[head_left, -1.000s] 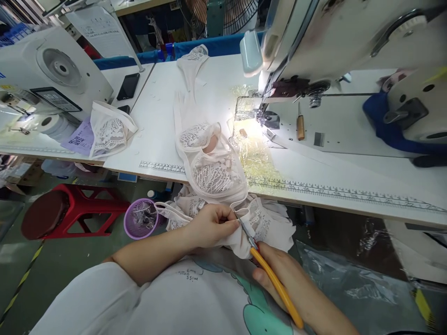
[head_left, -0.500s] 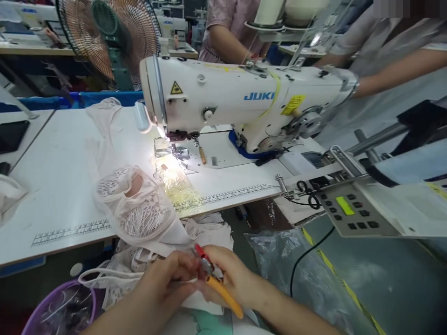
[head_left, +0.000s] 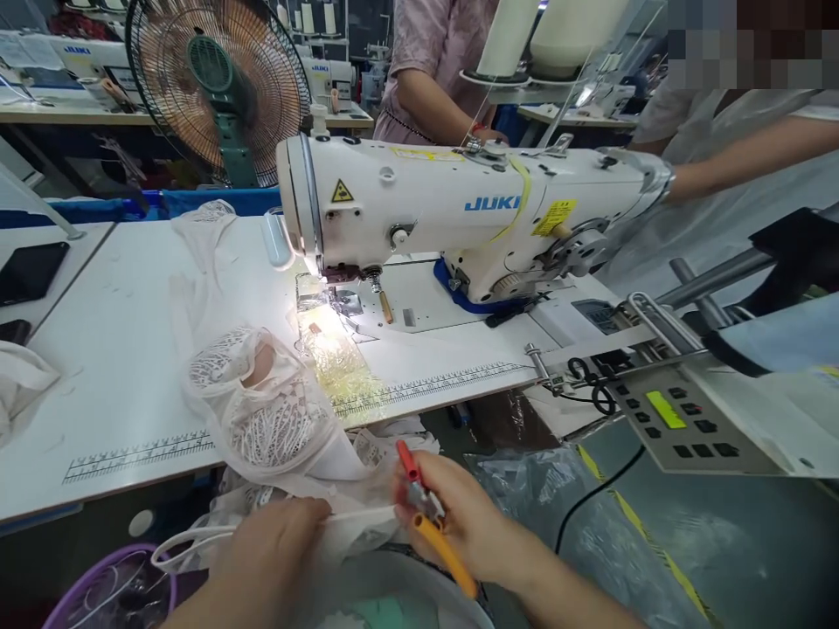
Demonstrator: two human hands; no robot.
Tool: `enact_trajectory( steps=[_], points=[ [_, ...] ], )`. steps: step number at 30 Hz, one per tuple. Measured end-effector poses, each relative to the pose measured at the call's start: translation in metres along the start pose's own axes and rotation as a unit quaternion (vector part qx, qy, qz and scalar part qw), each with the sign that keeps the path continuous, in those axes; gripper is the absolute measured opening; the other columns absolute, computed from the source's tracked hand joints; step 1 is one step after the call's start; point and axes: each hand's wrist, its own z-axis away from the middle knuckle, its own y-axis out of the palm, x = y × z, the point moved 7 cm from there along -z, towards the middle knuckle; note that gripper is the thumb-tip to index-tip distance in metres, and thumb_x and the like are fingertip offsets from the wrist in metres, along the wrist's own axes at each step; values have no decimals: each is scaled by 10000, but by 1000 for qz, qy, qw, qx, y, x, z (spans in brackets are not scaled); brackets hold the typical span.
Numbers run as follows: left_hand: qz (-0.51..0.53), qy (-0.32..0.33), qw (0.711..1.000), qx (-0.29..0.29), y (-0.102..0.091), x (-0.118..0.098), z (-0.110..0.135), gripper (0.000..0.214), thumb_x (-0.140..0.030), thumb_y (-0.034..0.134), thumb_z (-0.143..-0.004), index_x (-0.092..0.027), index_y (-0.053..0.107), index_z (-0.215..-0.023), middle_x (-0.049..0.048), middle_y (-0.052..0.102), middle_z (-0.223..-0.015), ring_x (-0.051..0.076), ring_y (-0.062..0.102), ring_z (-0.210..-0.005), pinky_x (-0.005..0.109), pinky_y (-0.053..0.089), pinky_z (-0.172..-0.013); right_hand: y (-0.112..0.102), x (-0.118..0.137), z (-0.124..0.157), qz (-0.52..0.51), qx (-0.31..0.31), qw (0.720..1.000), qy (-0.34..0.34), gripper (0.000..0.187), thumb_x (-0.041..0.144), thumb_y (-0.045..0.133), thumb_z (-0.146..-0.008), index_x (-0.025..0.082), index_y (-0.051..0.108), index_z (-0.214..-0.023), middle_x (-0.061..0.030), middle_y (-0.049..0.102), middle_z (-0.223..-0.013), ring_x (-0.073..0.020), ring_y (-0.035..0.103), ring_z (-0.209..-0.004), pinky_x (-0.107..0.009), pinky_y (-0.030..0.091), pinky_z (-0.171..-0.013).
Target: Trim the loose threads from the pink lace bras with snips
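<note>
Bare white bench (head_left: 111, 367) lies open left of the lace garment (head_left: 268, 411). The sewing machine (head_left: 459, 210) blocks the bench's right side, with a low gap under its arm. A control panel (head_left: 669, 419) juts out at right.

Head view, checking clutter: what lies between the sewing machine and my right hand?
Clear plastic sheet, the printed ruler, then lace garments, per the head view.

The white sewing machine (head_left: 459, 210) bears "JUKI" in blue; another machine (head_left: 72, 54) far left reads "JUKI" too.
</note>
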Motion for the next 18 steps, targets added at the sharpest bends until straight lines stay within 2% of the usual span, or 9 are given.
enact_trajectory(
  steps=[3, 7, 12, 15, 18],
  points=[
    [-80, 22, 996, 12, -12, 7, 7, 225, -131, 349, -877, -207, 542, -965, 36, 700, -851, 190, 662, -724, 275, 513, -623, -14, -1, 3, 25, -14, 1000, -3, 138, 151, 545, -731, 206, 434, -791, -1, 461, -750, -128, 412, -642, -234, 363, -549],
    [-114, 37, 992, 27, -29, 2, 7, 194, -159, 371, -910, -187, 560, -943, 38, 697, -829, 158, 653, -672, 233, 507, -577, -21, -6, 9, 45, -18, 999, -9, 132, 161, 547, -784, 221, 439, -832, 1, 470, -760, -133, 426, -638, -248, 381, -543],
    [-11, 20, 998, 54, -34, 0, 12, 215, -174, 387, -922, -168, 587, -999, 63, 676, -851, 143, 641, -729, 210, 500, -624, -22, -20, 18, 84, -38, 996, 11, 54, 205, 497, -842, 230, 449, -838, -5, 493, -760, -147, 467, -645, -250, 412, -525],
    [60, -28, 989, 132, -30, 0, 9, 227, -172, 396, -920, -158, 615, -975, 63, 652, -819, 144, 614, -722, 214, 477, -631, -27, -31, 23, 122, -53, 991, 5, 27, 235, 486, -860, 235, 459, -858, -17, 526, -783, -170, 521, -693, -272, 439, -564],
    [115, -59, 971, 202, -27, -7, -2, 227, -167, 410, -911, -141, 635, -907, 68, 644, -809, 148, 597, -720, 219, 452, -628, -35, -42, 25, 186, -68, 980, 1, 81, 279, 523, -836, 228, 484, -886, -37, 564, -805, -200, 557, -716, -318, 463, -621]
  ],
)
